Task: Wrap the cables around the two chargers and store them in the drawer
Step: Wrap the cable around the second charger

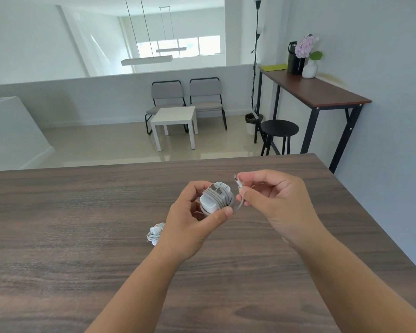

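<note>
Left hand [192, 219]: above the bench [82, 236], fingers curled round a white charger [215, 197] with cable coiled about it.
Right hand [274, 198]: pinches the cable's loose end [238, 186], just right of the charger.
Second charger [155, 233]: wrapped, lying on the bench, partly behind the left wrist.
Beyond: white side table [175, 118], two grey chairs [185, 94].
</note>
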Demonstrator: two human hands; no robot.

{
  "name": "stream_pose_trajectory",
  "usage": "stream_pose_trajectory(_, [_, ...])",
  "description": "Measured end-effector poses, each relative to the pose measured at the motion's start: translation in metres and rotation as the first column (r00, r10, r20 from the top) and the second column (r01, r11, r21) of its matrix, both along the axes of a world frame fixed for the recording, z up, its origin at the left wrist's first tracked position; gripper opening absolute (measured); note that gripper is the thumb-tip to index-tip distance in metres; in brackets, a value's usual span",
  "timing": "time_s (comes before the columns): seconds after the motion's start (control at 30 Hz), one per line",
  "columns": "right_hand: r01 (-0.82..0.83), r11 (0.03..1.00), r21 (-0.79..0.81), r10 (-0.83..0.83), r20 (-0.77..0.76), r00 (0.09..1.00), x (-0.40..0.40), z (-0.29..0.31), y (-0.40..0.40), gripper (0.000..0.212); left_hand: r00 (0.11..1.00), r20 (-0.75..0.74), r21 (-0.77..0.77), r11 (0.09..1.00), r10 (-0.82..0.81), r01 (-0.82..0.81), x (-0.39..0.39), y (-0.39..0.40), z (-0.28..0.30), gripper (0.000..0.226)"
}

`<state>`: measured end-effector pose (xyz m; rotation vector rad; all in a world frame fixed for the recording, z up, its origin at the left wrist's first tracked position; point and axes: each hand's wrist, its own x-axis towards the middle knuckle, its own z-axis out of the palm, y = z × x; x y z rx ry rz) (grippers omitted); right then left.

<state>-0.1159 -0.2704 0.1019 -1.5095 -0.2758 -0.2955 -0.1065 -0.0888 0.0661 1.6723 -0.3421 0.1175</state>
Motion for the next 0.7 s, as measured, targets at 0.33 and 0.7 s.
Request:
stream_pose_trajectory(0.33, [0.441,0.756,-0.484,-0.189,0.483,0.855,-0.003,-0.005,0.004,0.018,0.998,0.049,0.061,0.997,0.039,-0.042,-0.001,-0.002,0.001,0.053])
stream_pose_trajectory(0.7, [0.609,0.612,-0.504,-0.181,0.661,0.728,-0.007,-0.013,0.01,0.015,0.967,0.254,0.191,0.978,0.034,-0.084,-0.004,-0.002,0.004,0.059])
